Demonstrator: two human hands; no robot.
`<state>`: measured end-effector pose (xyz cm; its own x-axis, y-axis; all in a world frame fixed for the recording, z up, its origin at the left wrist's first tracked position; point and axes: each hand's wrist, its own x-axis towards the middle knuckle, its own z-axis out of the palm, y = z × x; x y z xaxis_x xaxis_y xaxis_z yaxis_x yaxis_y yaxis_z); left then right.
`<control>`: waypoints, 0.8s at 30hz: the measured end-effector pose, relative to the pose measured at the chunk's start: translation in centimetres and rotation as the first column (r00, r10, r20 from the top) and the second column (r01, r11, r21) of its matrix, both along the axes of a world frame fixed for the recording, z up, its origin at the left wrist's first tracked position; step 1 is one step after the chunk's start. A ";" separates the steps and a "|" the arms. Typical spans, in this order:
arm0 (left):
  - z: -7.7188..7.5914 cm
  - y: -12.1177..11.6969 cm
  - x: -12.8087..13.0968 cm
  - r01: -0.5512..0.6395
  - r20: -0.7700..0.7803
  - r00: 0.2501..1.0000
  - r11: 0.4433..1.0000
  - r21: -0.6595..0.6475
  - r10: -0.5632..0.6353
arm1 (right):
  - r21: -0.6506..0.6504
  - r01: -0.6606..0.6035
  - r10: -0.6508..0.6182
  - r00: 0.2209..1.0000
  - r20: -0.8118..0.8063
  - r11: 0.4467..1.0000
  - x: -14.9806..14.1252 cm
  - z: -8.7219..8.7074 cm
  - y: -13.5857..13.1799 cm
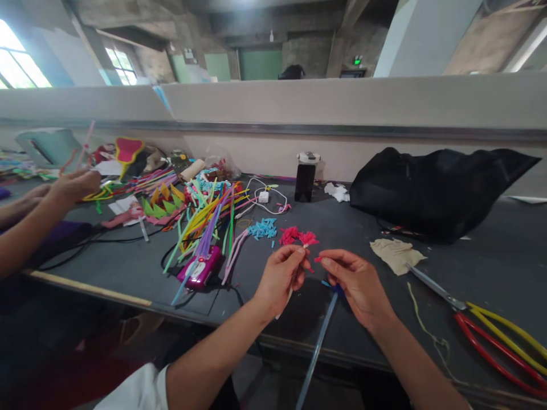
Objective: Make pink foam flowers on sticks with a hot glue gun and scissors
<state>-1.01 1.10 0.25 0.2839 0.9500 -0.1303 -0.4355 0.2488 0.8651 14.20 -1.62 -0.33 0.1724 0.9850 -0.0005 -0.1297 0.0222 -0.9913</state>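
Observation:
My left hand [284, 276] is closed around a thin pale stem, with a small cluster of red-pink fuzzy pieces [308, 238] at its top. Close beside it, my right hand [356, 285] pinches a short red-pink fuzzy piece [318, 259] between thumb and fingertips. The two hands are slightly apart above the table's front part. Just behind them lies a pile of red-pink pieces [289, 234], and left of that a pile of light blue pieces [262, 228]. A translucent bluish rod [318, 341] with a dark blue part near its top sticks out below my right hand.
Scissors with red and yellow handles [459, 307] lie at right, tips on a beige cloth [395, 254]. Behind is a black bag [427, 191]. A phone [305, 182] stands upright. Pipe cleaners [209, 219] spread over a magenta device [200, 269]. Another person's hand [77, 185] works at left.

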 end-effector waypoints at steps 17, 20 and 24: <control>-0.2 -0.8 0.4 -0.012 -0.146 0.989 0.999 0.032 0.016 | 0.481 0.120 -0.424 0.682 0.595 0.868 0.2 0.7 -0.8; -0.1 -0.8 0.5 -0.024 -0.174 0.984 0.999 0.026 0.029 | 0.532 0.126 -0.482 0.629 0.610 0.837 0.4 1.0 -1.0; -0.1 -0.9 0.6 -0.047 -0.183 0.982 0.999 0.025 0.051 | 0.552 0.092 -0.484 0.612 0.625 0.829 0.2 1.0 -1.1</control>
<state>-0.42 0.16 0.20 0.2102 0.9650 -0.1566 -0.2802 0.2129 0.9360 14.44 -2.70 0.69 0.1964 0.7332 0.6510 0.7011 0.3592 -0.6160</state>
